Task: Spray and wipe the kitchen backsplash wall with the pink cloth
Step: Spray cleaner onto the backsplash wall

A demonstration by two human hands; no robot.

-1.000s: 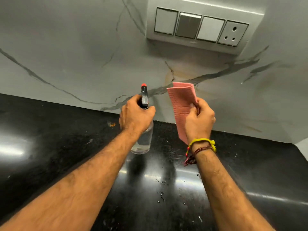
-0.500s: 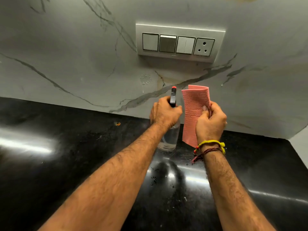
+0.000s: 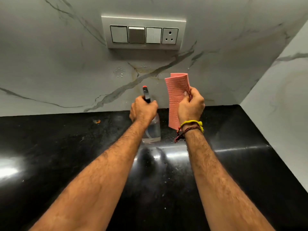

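Observation:
My left hand (image 3: 143, 110) grips the head of a clear spray bottle (image 3: 152, 130) with a black trigger top and red nozzle tip, pointed at the wall. The bottle is upright just above the black counter. My right hand (image 3: 190, 105) holds a folded pink cloth (image 3: 177, 90) upright beside the bottle, close to the wall. The white marble backsplash (image 3: 58, 64) has grey veins, a yellowish stain, and a patch of spray droplets (image 3: 119, 72) above the nozzle.
A silver switch panel (image 3: 144, 33) with three switches and a socket is mounted on the wall above my hands. A black glossy counter (image 3: 50, 147) carries small droplets and a crumb (image 3: 97, 121). A side wall (image 3: 283, 105) closes the corner at right.
The view has pulled back and tilted up, showing more wall and the whole switch panel. A patch of spray droplets has appeared on the wall. Both hands keep their grip.

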